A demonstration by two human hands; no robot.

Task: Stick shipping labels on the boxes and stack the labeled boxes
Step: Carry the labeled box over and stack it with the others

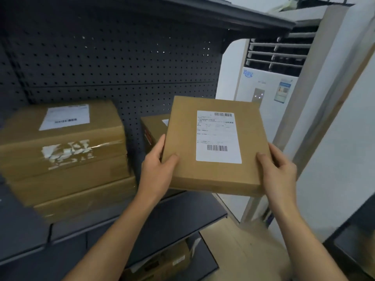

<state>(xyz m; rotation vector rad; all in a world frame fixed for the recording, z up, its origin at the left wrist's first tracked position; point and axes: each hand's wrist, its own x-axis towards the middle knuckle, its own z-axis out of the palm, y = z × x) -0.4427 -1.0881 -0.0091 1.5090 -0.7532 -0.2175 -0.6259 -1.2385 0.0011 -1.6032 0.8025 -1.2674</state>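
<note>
I hold a flat brown cardboard box (186, 142) in the air in front of a dark shelf. A white shipping label (218, 136) with two barcodes is stuck on its top face. My left hand (159, 165) grips the box's lower left edge, thumb on top. My right hand (279, 169) grips its lower right edge the same way. Behind the held box, another labeled box (152, 128) sits on the shelf, mostly hidden. To the left stands a stack of brown boxes (65, 157); the top one carries a white label.
The dark metal shelf (166, 218) has a pegboard back (121, 63) and a lower tier with another box (162, 262). A white standing air conditioner (263, 86) is right of the shelf. A wooden panel leans beside it.
</note>
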